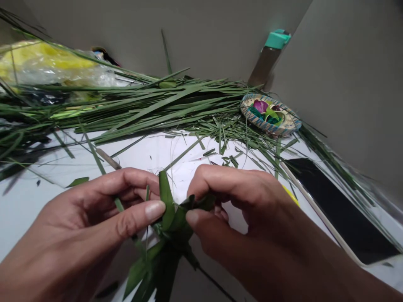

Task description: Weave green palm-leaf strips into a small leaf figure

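In the head view, the left hand (91,214) was half closed, its thumb and curled fingers pinching a woven bundle of green leaf strips (170,230) from one side. The right hand (239,205) was curled too, its thumb pressing the other side. The bundle sat between both hands, above the white table (147,155).

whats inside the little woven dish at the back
The woven dish holds a purple piece and green pieces, possibly folded leaves. They cover much of its floor, so anything beneath them can't be seen.
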The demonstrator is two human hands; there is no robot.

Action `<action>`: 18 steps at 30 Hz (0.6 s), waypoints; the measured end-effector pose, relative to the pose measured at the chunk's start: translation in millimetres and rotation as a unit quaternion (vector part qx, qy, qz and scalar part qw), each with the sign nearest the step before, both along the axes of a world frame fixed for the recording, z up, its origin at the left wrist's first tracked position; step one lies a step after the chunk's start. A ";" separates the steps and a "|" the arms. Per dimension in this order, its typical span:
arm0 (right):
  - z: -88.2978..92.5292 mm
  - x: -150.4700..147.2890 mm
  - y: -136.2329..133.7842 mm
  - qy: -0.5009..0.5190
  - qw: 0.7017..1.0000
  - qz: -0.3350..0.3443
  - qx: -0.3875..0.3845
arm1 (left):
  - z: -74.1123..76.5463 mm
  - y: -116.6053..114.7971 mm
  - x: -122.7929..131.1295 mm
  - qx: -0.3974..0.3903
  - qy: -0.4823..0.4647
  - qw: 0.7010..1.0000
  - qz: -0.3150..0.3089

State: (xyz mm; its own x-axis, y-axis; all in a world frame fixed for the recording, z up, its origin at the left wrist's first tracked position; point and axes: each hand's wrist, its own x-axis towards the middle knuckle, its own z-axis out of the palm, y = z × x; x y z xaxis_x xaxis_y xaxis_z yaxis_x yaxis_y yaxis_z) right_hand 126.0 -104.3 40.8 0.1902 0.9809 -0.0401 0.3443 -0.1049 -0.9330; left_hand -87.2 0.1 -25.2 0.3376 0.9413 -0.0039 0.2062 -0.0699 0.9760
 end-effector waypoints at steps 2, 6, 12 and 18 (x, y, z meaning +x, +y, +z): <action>-0.1 -0.7 -1.1 -0.002 1.000 0.005 0.004 | 3.8 1.3 5.3 0.014 0.016 1.000 0.012; 0.6 -2.0 -5.5 -0.002 0.999 0.026 0.023 | 15.5 4.2 31.7 0.033 0.034 0.998 -0.031; 1.4 -1.3 -8.6 -0.104 0.993 0.009 0.059 | 21.5 11.8 46.1 0.089 0.065 0.993 -0.040; 4.1 -1.5 -10.9 -0.054 0.998 0.025 0.034 | 21.3 3.9 36.2 0.131 0.085 0.987 -0.042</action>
State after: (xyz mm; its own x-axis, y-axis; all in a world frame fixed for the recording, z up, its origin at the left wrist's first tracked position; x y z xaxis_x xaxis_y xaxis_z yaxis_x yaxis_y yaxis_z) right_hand 124.5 -115.2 44.9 0.1412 0.9889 0.0455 0.4463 -0.0225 -0.8946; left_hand -50.9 4.0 -3.9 0.4298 0.8861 0.1734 0.3479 -0.3397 0.8738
